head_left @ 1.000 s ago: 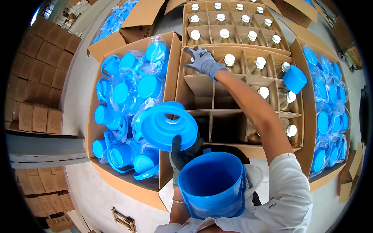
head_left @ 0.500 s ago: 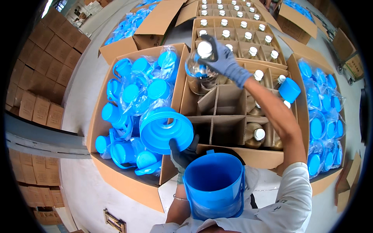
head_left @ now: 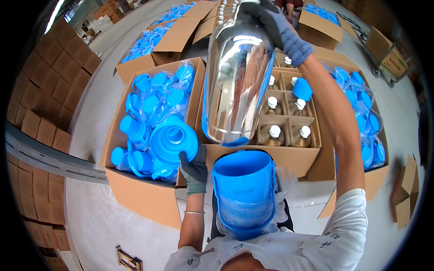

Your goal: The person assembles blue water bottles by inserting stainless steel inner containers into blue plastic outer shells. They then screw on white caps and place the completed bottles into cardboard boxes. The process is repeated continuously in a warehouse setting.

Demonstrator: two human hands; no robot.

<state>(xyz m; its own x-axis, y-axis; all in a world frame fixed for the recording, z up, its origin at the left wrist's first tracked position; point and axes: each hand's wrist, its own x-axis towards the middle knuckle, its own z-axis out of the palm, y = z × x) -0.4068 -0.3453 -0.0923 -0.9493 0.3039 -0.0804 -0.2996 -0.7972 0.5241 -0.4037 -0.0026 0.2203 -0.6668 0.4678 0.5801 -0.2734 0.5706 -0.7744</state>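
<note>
A big mirror-silver glass vacuum flask liner [head_left: 235, 86] hangs upright above the boxes, my gloved right hand [head_left: 266, 21] closed around its neck. My left hand [head_left: 195, 165], in a dark glove, pinches the rim of a blue plastic ring-shaped collar [head_left: 159, 145] with a stepped, funnel-like middle. That collar is over the near right corner of the carton of blue parts. Close to my body stands a blue plastic flask casing [head_left: 246, 203], open at the top, with a handle and clear plastic film around it. The liner's top is partly hidden by my right hand.
On the left, a carton [head_left: 199, 97] holds bagged blue cups and handled parts. Ahead, a divided carton [head_left: 289, 156] holds several silver liners with white caps; a blue cup [head_left: 302, 89] rests on them. Another carton of blue parts [head_left: 371, 131] stands right. Stacked boxes [head_left: 49, 81] line the left side.
The liner has come up out of the divided carton and nearer, still in my right hand. My left hand has moved slightly left with the blue collar.
</note>
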